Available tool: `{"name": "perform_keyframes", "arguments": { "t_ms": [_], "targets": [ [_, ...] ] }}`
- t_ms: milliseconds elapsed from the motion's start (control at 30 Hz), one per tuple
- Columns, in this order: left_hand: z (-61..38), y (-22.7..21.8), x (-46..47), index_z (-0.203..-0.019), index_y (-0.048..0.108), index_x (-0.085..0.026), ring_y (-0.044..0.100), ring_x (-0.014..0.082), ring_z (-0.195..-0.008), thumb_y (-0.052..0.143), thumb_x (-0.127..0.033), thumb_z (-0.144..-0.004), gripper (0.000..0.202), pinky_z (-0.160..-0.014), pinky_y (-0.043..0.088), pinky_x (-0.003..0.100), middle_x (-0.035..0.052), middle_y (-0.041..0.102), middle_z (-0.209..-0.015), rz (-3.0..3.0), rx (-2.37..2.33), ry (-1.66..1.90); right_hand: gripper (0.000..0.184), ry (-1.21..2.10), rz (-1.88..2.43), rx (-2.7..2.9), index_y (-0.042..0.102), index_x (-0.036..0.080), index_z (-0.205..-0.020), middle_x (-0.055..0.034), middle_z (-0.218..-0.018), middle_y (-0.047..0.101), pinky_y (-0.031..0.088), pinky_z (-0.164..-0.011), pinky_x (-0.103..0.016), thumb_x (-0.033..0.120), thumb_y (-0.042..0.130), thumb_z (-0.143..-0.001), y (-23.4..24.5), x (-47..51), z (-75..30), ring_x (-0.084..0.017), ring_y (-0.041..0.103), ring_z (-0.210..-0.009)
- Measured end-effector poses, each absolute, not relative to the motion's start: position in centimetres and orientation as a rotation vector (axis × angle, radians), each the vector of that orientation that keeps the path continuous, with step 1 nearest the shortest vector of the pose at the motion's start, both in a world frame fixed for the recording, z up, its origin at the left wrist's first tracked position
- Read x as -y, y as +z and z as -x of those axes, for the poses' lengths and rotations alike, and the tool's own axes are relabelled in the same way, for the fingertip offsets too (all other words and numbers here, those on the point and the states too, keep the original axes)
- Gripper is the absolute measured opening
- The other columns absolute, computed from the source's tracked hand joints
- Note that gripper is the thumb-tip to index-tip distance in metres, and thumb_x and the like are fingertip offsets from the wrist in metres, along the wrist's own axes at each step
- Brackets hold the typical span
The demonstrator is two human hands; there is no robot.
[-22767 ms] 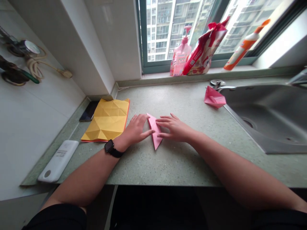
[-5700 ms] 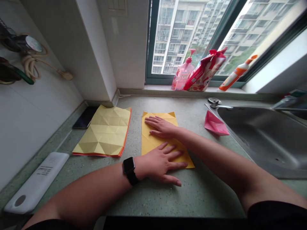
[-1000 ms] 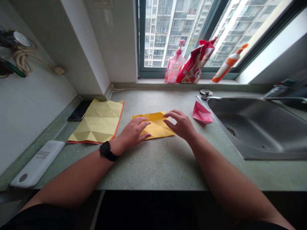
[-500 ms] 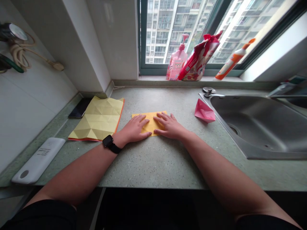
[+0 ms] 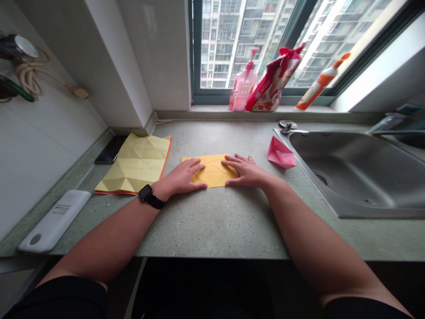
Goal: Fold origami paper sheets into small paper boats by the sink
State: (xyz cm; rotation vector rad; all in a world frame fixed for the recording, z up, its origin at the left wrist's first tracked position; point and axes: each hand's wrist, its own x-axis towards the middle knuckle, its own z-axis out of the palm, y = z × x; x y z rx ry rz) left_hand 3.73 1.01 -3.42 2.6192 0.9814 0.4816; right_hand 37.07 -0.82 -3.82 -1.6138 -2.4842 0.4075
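A folded orange-yellow paper rectangle [image 5: 214,172] lies flat on the speckled green countertop [image 5: 219,221], in front of me. My left hand [image 5: 182,176] presses flat on its left half, a black smartwatch [image 5: 148,196] on that wrist. My right hand [image 5: 244,170] rests flat on its right end, fingers spread. Neither hand grips anything. The two hands stand apart, with the paper's middle showing between them.
Left of the paper lies a creased pale yellow sheet [image 5: 136,164] with an orange underside. A pink paper boat [image 5: 280,153] sits by the steel sink [image 5: 348,177]. A phone [image 5: 109,149] and a white power bank [image 5: 55,221] lie at left. Bottles and a red bag [image 5: 272,82] stand on the windowsill.
The yellow sheet has been folded down from a large rectangle to a smaller, wider strip. In the last half second, my right hand has slid rightward along the paper.
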Motion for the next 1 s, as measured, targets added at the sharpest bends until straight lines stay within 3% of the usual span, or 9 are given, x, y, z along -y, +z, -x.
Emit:
{"name": "perform_keyframes", "arguments": {
  "t_ms": [233,467,600,733,933,1000],
  "targets": [
    [-0.1,-2.4,-1.8,-0.155,0.061,-0.027,0.045,0.0447,-0.156,0.083,-0.076,-0.083,0.09,-0.131,0.032,0.066,0.0187,0.053,-0.166,-2.691,-1.063,0.315,0.094,0.41,1.614,2.49,0.052,0.046,-0.165,-0.0039,-0.18,0.039,0.015,-0.131,-0.083,0.07,0.088,-0.082,-3.7,0.9,-37.2,-0.049,0.023,-0.168],
    [1.7,-0.5,-2.0,-0.159,0.056,-0.028,0.036,0.0458,-0.163,0.087,-0.072,-0.081,0.095,-0.132,0.027,0.069,0.0188,0.046,-0.172,-2.701,-1.112,0.347,0.096,0.387,1.646,2.482,0.054,0.045,-0.165,-0.0053,-0.179,0.041,0.016,-0.132,-0.082,0.073,0.088,-0.08,-3.4,1.1,-37.0,-0.051,0.024,-0.168],
    [-1.3,0.1,-0.2,-0.141,0.067,-0.021,0.059,0.0354,-0.143,0.084,-0.056,-0.094,0.061,-0.124,0.046,0.053,0.0159,0.065,-0.151,-2.701,-0.963,0.588,0.095,0.335,1.679,2.487,0.056,0.04,-0.164,-0.0091,-0.177,0.045,0.015,-0.133,-0.08,0.077,0.084,-0.081,-3.0,1.3,-35.9,-0.051,0.025,-0.167],
    [-4.2,-0.8,1.2,-0.124,0.072,-0.02,0.069,0.0318,-0.12,0.087,-0.041,-0.093,0.04,-0.105,0.057,0.047,0.0123,0.073,-0.131,-2.788,-0.863,0.568,0.086,0.276,1.705,2.503,0.056,0.036,-0.164,-0.0113,-0.176,0.047,0.017,-0.133,-0.076,0.079,0.072,-0.091,-2.8,1.6,-34.8,-0.048,0.028,-0.167],
    [-4.5,-1.4,1.0,-0.109,0.076,-0.021,0.071,0.0207,-0.094,0.072,-0.029,-0.104,0.011,-0.081,0.054,0.033,0.0066,0.075,-0.116,-2.827,-0.824,0.618,0.053,0.29,1.703,2.451,0.069,0.037,-0.151,-0.01,-0.167,0.058,0.022,-0.129,-0.08,0.063,0.047,-0.11,-2.4,1.8,-34.4,-0.043,0.041,-0.161],
    [-4.4,-1.2,0.9,-0.099,0.076,-0.02,0.068,0.0179,-0.086,0.066,-0.026,-0.106,0.013,-0.076,0.051,0.031,0.0049,0.075,-0.106,-2.862,-0.81,0.641,0.048,0.307,1.698,2.4,0.072,0.036,-0.147,-0.0103,-0.161,0.062,0.025,-0.128,-0.081,0.052,0.042,-0.114,-2.3,1.6,-34.7,-0.041,0.048,-0.156]
  ]
}}
